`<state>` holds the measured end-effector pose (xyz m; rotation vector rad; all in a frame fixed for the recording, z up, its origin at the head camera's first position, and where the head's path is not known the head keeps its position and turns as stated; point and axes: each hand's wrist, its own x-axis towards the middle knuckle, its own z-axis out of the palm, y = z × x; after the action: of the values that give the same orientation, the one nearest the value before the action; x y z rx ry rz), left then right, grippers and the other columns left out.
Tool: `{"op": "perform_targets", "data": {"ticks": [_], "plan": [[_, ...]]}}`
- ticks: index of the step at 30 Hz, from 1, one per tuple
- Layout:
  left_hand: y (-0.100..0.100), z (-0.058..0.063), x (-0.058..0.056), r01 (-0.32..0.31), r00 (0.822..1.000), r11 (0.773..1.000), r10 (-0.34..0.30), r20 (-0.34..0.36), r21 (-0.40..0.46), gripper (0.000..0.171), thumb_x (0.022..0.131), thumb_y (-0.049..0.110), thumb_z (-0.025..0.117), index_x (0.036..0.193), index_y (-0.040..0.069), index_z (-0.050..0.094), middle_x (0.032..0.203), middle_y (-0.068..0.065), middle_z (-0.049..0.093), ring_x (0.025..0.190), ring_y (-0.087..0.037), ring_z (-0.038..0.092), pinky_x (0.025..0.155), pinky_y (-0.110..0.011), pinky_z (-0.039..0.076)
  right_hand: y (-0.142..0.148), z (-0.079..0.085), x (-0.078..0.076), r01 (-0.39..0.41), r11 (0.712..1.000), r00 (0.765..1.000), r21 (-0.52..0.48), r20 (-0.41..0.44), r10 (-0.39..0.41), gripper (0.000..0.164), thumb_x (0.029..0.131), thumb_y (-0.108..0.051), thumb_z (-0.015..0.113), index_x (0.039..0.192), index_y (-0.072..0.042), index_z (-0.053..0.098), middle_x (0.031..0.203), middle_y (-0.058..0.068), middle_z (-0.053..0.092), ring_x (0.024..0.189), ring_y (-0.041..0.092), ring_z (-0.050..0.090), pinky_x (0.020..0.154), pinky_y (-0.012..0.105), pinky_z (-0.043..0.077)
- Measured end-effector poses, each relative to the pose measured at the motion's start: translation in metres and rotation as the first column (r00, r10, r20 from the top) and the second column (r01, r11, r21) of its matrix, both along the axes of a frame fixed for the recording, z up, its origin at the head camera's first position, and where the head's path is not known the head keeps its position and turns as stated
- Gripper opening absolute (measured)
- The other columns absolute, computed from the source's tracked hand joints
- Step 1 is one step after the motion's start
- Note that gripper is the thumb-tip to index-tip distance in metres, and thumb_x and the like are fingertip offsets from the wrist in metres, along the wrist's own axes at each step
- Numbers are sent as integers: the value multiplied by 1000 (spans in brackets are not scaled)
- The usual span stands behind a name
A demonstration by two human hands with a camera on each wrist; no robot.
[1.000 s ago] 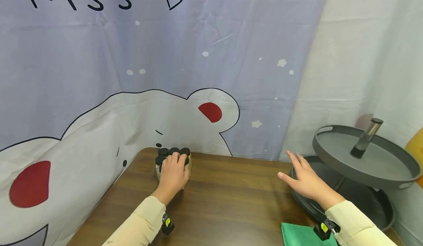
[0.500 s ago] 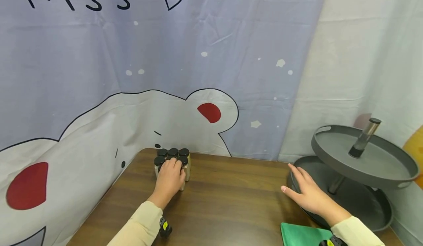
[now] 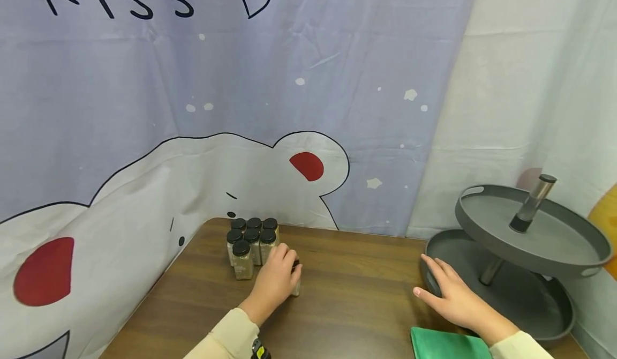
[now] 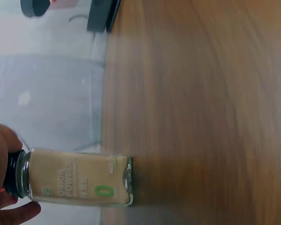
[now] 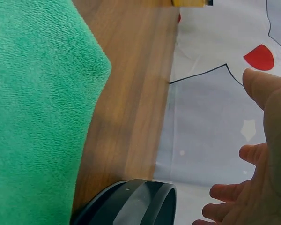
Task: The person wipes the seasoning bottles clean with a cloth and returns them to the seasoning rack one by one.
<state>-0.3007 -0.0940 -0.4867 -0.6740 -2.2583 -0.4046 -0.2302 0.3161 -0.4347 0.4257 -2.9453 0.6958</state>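
In the left wrist view, a clear glass jar of onion powder [image 4: 79, 178] hangs from my left hand [image 3: 273, 281], whose fingers grip it by the black lid. In the head view this hand covers most of the jar, just right of a group of similar black-lidded spice jars [image 3: 243, 265] at the table's back left. My right hand [image 3: 458, 300] holds nothing; its fingers are extended and its thumb is spread. It hovers by the left edge of a grey two-tier tray [image 3: 530, 257], above a green cloth.
The folded green cloth [image 3: 445, 344] lies at the table's front right. Bare wood of the brown table [image 3: 352, 284] stretches between the hands. A printed curtain [image 3: 376, 134] hangs behind the table. The tray's upper tier overhangs its lower tier [image 3: 540, 311], with a metal post between.
My left hand has drawn a jar out of the group, toward the right and nearer to me, uncovering the other jars. My right hand has sunk slightly and shifted right.
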Motion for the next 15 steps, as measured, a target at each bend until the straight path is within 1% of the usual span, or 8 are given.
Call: {"op": "perform_targets", "data": {"ticks": [4,7,9,12,15], "plan": [[20,0,9,61,997,998,-63,52,33,21,84,18,82,93,12,65,96,0,51,87,-17,49,69,-27,53,2,-3,5,-2,1000,1000,-10,19,2,82,97,-51,61,156,-4,28,151,40,26,132,65,33,88,76,41],[32,-1,14,116,988,991,-122,91,63,21,82,19,83,96,13,67,100,1,53,90,-16,50,74,-28,54,4,-5,8,-3,1000,999,-12,31,3,81,98,-52,60,156,-4,30,151,40,26,131,65,34,87,76,42],[40,-1,17,158,979,985,-166,116,76,22,82,20,82,99,13,69,102,1,53,92,-16,49,77,-28,54,5,-6,10,-4,1000,999,-9,32,4,81,98,-51,60,156,-4,30,151,40,26,131,66,34,86,76,42],[50,0,21,217,961,972,-229,157,90,25,83,21,81,104,14,70,106,1,52,95,-15,48,81,-28,52,8,-6,13,-1,1000,999,-8,40,1,81,98,-51,60,156,-4,30,151,40,26,130,67,34,85,75,42],[58,-1,22,258,943,960,-274,189,106,28,84,20,80,109,13,71,109,1,51,98,-15,48,85,-28,51,10,-6,14,1,1000,998,-9,58,0,81,97,-52,60,156,-4,31,151,40,26,131,66,33,86,75,42]]}}
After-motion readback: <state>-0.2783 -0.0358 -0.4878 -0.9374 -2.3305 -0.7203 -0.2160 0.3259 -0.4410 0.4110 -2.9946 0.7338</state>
